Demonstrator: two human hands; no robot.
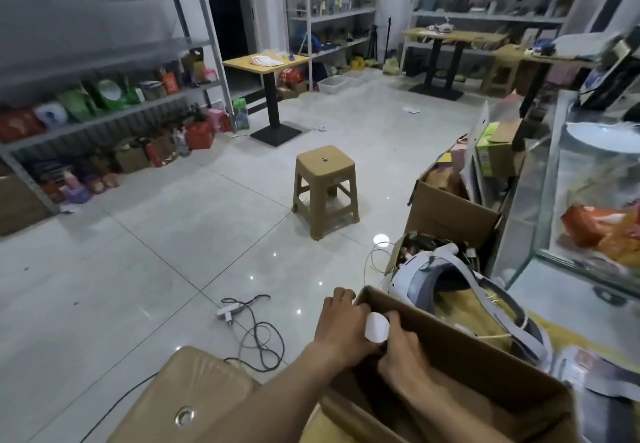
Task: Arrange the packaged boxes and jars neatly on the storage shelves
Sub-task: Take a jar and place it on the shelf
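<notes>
Head view: both hands meet above the near rim of an open box (pixel 485 370), closed on a small white round thing. It is probably a jar (pixel 376 327) seen lid-first, though blur leaves that unsure.

The main risk is a drop. The grasp looks shared and shallow, so if one hand lets go before the other has a full hold, the jar could slip down into the box or clip the rim and fall to the hard tiles. The walk carries its own hazard: a cable (pixel 258 335) lies loose on the floor just left of the fingers, and a stool (pixel 325 186) stands beyond them, on the way to the shelves (pixel 104 115) far off to the upper left. A foot catching either could jolt the jar free.

The left hand (pixel 341 326) curls its fingers round the jar's left side. The right hand (pixel 403 351) pinches the right edge with thumb and fingertips. The jar sits between the two sets of fingers, touching both, with its pale face clear above the right thumb and just over the box rim.
</notes>
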